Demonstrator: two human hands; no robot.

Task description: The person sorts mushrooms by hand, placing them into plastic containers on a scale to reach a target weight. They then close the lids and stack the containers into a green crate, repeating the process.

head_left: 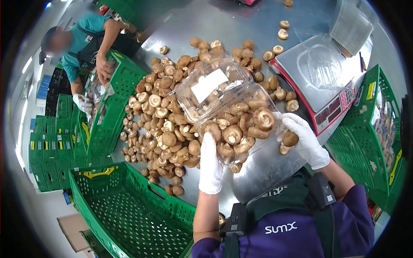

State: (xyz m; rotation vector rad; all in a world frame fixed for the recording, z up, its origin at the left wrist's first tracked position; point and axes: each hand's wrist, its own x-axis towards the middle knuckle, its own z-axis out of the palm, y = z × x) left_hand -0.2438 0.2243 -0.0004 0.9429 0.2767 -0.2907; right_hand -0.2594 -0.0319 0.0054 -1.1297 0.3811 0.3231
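Observation:
A clear plastic clamshell box is in front of me, its lid flipped back with a white label on it. Brown shiitake mushrooms fill its near half. My left hand, in a white glove, grips the left side of the box, thumb up at the rim. The gloved right hand has its fingers closed at the right rim. Just under those fingers shows a single mushroom. Beyond and left of the box spreads a big heap of loose shiitakes on the metal table.
A red-edged scale with an open clear box on it stands right. A green crate lies front left; another crate with packed boxes is far right. A co-worker reaches into a crate at the left.

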